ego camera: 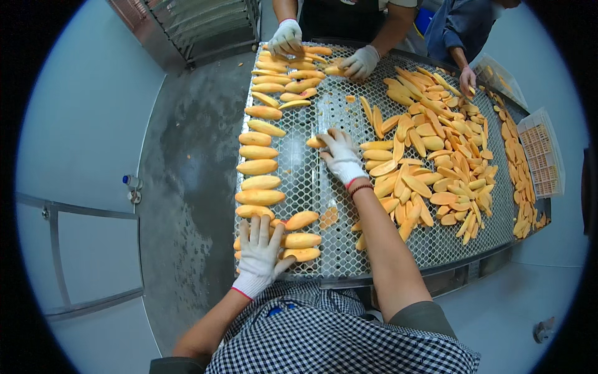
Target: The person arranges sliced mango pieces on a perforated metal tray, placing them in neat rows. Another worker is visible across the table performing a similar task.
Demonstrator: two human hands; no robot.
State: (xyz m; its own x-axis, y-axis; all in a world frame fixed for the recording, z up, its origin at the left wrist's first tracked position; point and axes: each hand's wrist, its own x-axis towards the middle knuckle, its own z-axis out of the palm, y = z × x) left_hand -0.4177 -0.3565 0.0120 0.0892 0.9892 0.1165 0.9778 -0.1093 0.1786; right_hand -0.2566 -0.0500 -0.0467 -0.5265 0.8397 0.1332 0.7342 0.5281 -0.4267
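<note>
My left hand (pixel 259 252), in a white knit glove, lies palm down with spread fingers over orange fruit slices at the near left corner of a mesh-topped table (pixel 299 182). My right hand (pixel 342 154), gloved alike, has its thumb and fingers around a small fruit slice (pixel 316 142) near the table's middle. Long oval slices (pixel 259 197) form a column along the left edge. Beside my left hand, more slices (pixel 301 241) lie in a second short column. A large loose heap of slices (pixel 420 184) covers the mesh to the right of my right arm.
Across the table a person's gloved hands (pixel 362 62) touch slices. Another person's bare hand (pixel 467 82) is at the far right. White plastic baskets (pixel 542 154) stand at the right edge, beside a strip of slices (pixel 518 182). A tray rack (pixel 201 23) stands far left.
</note>
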